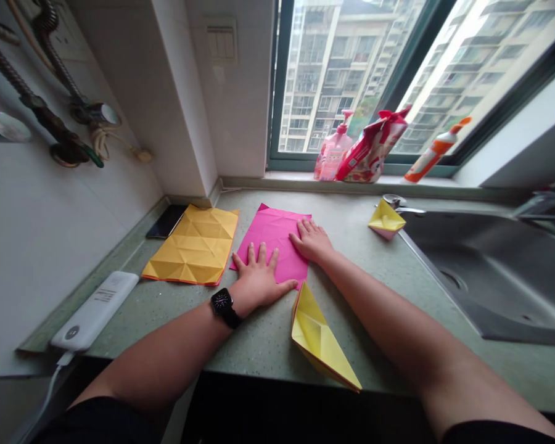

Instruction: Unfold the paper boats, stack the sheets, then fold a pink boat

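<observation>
A pink sheet of paper (274, 231) lies flat on the green countertop (374, 277). My left hand (259, 277), with a black watch on its wrist, rests on the sheet's near edge, fingers spread flat. My right hand (311, 239) presses flat on the sheet's right side, fingers stretched out. Neither hand grips anything. A folded yellow paper boat (321, 339) lies near the counter's front edge, between my forearms.
A creased yellow-orange sheet (195, 245) lies left of the pink one, beside a dark phone (165, 222). A white power bank (97, 311) sits at far left. A small folded yellow-pink paper shape (386, 221) is by the steel sink (499, 271). Bottles and a red pouch (372, 151) stand on the sill.
</observation>
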Tool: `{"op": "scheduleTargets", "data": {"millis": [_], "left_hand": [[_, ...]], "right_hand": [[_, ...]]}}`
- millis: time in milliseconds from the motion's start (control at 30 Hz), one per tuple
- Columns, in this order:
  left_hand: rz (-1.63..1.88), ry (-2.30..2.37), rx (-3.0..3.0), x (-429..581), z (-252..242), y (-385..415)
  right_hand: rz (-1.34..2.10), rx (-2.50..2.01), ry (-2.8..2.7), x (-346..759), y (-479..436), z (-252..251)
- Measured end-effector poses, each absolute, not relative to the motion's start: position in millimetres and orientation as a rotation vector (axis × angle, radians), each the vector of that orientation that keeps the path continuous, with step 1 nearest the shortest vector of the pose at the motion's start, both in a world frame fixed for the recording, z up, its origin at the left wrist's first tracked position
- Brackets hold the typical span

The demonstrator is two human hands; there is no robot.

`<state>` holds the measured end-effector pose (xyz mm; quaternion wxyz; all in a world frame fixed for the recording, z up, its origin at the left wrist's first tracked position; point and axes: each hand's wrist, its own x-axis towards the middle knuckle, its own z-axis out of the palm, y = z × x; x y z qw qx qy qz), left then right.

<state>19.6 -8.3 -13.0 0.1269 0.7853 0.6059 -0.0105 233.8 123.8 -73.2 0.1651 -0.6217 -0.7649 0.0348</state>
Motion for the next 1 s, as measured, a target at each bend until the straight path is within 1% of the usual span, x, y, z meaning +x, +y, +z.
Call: {"op": "scheduleTargets", "data": {"millis": [67,167,300,400,500,800,900,1000], "left_hand": [[-0.020,1.756,2.299,18.9,-9.1,-8.5],[0.115,1.780,2.374,14.4,-2.9,-1.8],[0.326,2.000,2.407,-6.8,10.5,16.7],[0.331,2.168,2.282,-32.4,23.4,25.8],[0.282,2.185,2.140,-53.7,33.3,25.8],[0.102,2.066,2.152,-58.5,31.5,18.4],[0.177,1.972,2.184,-58.8,27.3,20.4],[0.378,1.892,2.222,-59.4,23.6,23.6]], "right_hand": [[0.046,-1.711,-2.074,239.5,123.8,-74.4],[0.041,-1.504,-2.119,242.7,117.9,-73.3],[0.064,-1.436,-2.185,243.0,112.4,-66.6],[0.058,-1.406,-2.178,245.9,113.2,-62.2],[0.058,-1.369,-2.183,249.6,114.3,-60.1],[0.053,-1.380,-2.221,247.2,113.7,-58.2],[0.058,-1.401,-2.246,245.7,113.4,-57.6],[0.065,-1.419,-2.252,245.1,113.2,-58.3]]}}
